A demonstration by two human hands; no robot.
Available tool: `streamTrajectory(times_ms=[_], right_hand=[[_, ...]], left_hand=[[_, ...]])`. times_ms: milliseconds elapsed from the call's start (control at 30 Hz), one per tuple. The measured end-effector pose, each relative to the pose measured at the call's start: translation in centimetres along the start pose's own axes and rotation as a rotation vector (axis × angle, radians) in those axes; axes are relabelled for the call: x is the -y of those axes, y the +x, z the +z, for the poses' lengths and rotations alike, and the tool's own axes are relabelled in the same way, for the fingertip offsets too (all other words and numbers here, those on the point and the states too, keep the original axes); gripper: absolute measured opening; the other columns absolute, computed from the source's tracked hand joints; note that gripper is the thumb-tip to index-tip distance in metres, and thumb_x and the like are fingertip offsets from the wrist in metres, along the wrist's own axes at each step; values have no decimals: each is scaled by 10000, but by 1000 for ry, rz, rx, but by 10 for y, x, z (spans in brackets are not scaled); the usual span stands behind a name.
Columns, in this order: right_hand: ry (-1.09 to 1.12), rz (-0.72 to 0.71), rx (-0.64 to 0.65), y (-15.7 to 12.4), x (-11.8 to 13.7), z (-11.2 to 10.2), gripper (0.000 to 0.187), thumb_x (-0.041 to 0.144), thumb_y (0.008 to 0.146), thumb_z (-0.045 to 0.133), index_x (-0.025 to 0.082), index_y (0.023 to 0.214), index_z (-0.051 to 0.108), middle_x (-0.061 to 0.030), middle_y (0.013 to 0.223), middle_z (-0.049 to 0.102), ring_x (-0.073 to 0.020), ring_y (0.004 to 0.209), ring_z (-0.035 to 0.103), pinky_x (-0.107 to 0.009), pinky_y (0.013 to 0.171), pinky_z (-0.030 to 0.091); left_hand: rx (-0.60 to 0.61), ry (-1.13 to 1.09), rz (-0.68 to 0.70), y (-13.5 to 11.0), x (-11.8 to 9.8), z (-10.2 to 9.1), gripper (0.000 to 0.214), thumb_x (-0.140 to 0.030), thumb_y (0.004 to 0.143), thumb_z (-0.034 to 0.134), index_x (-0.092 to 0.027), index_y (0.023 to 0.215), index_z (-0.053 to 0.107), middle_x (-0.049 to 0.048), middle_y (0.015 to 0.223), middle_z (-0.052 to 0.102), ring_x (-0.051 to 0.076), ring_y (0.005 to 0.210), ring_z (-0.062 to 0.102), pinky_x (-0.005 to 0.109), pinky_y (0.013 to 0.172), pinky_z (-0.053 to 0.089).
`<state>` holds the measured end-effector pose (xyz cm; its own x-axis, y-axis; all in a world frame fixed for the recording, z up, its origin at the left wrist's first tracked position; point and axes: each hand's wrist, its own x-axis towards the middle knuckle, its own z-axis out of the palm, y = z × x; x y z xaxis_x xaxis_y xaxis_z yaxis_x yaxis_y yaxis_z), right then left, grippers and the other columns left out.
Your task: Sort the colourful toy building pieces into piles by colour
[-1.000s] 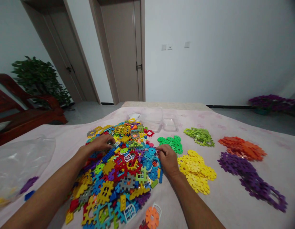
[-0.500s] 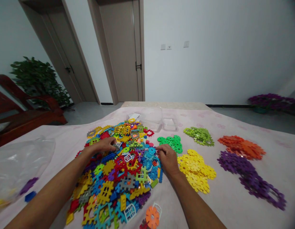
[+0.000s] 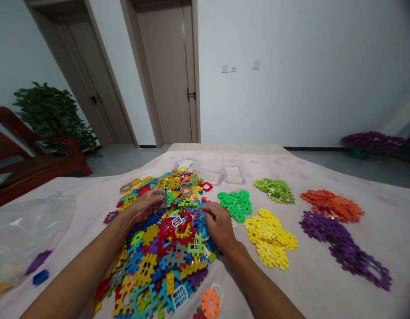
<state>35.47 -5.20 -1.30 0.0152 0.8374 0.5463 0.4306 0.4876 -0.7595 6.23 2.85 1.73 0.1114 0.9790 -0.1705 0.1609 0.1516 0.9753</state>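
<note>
A big heap of mixed-colour plastic snap tiles [image 3: 165, 239] lies on the pink sheet in front of me. My left hand [image 3: 145, 204] is raised a little over the heap's far part, its fingers pinched on a small grey tile [image 3: 159, 193]. My right hand [image 3: 218, 225] rests palm down on the heap's right side, its fingers curled into the pieces near a blue tile. To its right lie sorted piles: dark green [image 3: 236, 204], yellow [image 3: 270, 238], light green [image 3: 274, 190], orange [image 3: 331, 204] and purple [image 3: 344, 247].
Clear plastic boxes [image 3: 221, 170] stand behind the heap. A crumpled clear bag [image 3: 24, 230] with a few pieces lies at the left. One orange tile [image 3: 210, 304] sits near the front edge. Beyond are a red wooden chair [image 3: 29, 155], a plant and doors.
My left hand has lifted off the heap with a grey tile pinched in it. My right hand has slid left, further onto the heap. The view has shifted slightly.
</note>
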Motion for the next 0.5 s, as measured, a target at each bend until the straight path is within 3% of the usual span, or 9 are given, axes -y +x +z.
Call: streamTrajectory(times_ms=[100, 200, 300, 500], right_hand=[[18, 75, 63, 3, 20, 11, 193, 235, 920, 596, 256, 985, 776, -45, 1019, 773, -217, 979, 702, -344, 912, 523], [0, 162, 91, 5, 30, 18, 202, 291, 927, 626, 246, 1063, 768, -43, 1070, 775, -214, 984, 703, -339, 901, 511], [-17, 185, 108, 5, 31, 21, 172, 275, 911, 625, 228, 980, 775, -36, 999, 780, -207, 940, 704, -320, 866, 496], [-42, 191, 63, 3, 17, 23, 195, 294, 880, 589, 222, 786, 744, -29, 855, 765, -198, 807, 682, -297, 749, 466]], left_hand=[[76, -205, -54, -13, -3, 22, 582, -351, 595, 934, -195, 1024, 574, 8, 884, 644, 117, 694, 645, 280, 703, 590], [170, -220, -38, -25, -6, 44, 560, -373, 580, 949, -181, 946, 571, -8, 828, 645, 114, 677, 645, 250, 662, 568], [225, -209, 6, -34, -7, 61, 534, -399, 596, 933, -178, 926, 576, -25, 755, 637, 113, 632, 626, 239, 625, 532], [200, -85, 56, -37, -3, 61, 492, -427, 610, 876, -192, 917, 572, -50, 646, 580, 116, 540, 539, 236, 553, 421]])
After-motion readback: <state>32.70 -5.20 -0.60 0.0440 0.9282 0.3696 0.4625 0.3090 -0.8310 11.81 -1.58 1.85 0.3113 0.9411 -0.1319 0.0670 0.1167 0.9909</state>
